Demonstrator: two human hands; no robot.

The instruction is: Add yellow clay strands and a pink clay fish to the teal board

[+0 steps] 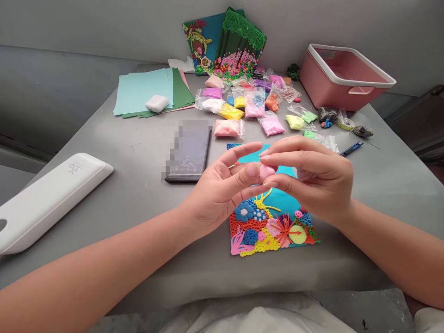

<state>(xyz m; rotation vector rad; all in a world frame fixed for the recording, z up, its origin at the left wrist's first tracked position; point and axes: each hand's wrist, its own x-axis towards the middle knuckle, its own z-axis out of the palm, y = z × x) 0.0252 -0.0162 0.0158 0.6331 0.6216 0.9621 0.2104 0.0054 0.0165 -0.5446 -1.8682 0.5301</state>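
I locate a small, soft-looking lump of pale pink modelling clay (267, 172) between both hands. The right hand (312, 173) pinches it between thumb and fingertips. The left hand (220, 185) is loosely spread, its thumb tip against the lump; whether it grips, I cannot tell. I judge that fingertip contact allows light pressure without flattening the clay.

Directly below the hands lies a turquoise rectangular panel (286, 199) with colourful raised clay decoration, presumably kept central for easy reach. Left of and beyond the left hand, a dark flat phone (196, 143) rests with its screen up, probably for viewing. Ahead of both hands, clear plastic bags of coloured clay (255, 104) are grouped within reach; bagging likely limits drying. Beyond the right hand I note a slim blue cutter (352, 149) and, farther out, a pink plastic basket with a white rim (321, 81).
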